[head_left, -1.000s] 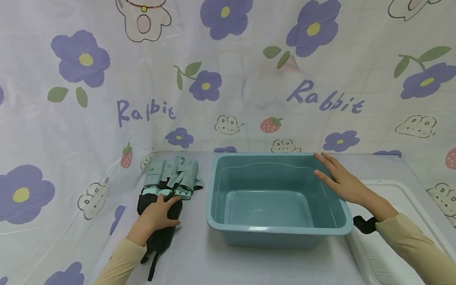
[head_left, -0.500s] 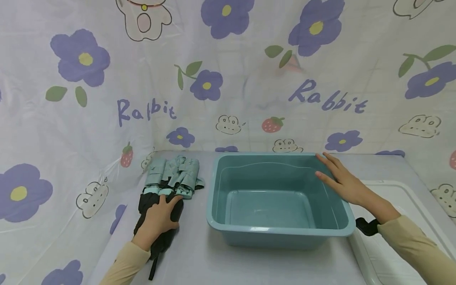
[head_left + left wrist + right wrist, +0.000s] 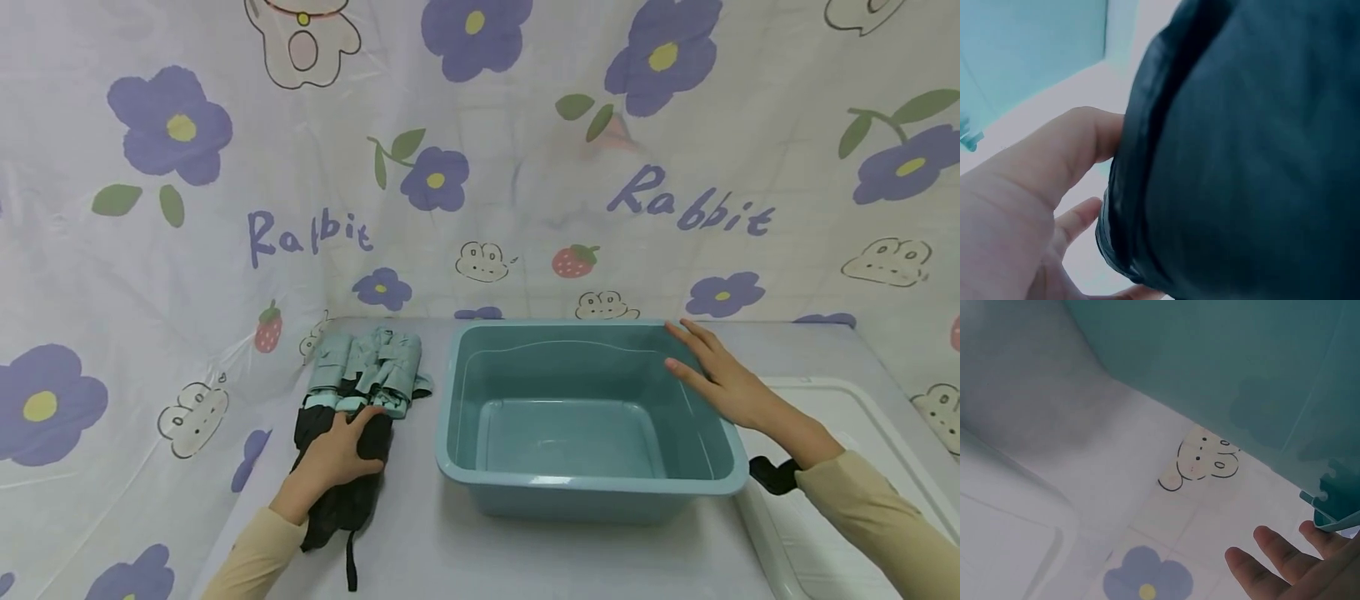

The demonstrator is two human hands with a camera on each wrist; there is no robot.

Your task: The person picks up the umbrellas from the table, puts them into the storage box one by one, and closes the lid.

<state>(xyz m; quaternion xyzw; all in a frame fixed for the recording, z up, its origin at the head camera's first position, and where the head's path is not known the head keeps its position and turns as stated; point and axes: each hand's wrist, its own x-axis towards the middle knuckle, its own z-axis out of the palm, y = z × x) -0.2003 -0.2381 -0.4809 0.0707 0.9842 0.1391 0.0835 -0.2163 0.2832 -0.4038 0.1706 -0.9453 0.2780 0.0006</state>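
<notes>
Backdrop cloth: white sheeting (image 3: pixel 540 150), with purple flowers, strawberries, rabbit faces and the word "Rabbit", hangs behind everything.
Table: pale surface (image 3: pixel 570 558), under both hands and all the objects.
Basin: blue-green, rectangular, upright (image 3: pixel 585 483), between the two hands; its inside floor shows.
White panel: shallow, rimmed, light-coloured (image 3: pixel 802 542), flat at the basin's right side, partly hidden by the right forearm.
Black bundle: soft dark fabric (image 3: pixel 348 500), on the table left of the basin and apart from it. It lies under the left palm; in the left wrist view the thumb presses its near side and other fingers reach round below, so it sits between them.
Pale green rolls: rolled fabric (image 3: pixel 386 367), just beyond the fingertips at the black bundle's far end; whether the two are joined I cannot tell.
Left hand: thumb and fingers (image 3: pixel 337 450) spread wide around the black bundle, holding it.
Right hand: fingers extended (image 3: pixel 727 387), thumb apart from them, resting at the basin's far right corner; the right wrist view shows fingertips just outside the rim.
Wrist band: dark (image 3: pixel 772 475), at the right wrist.
Loop: thin black strap (image 3: pixel 351 562), hanging from the bundle's near end.
</notes>
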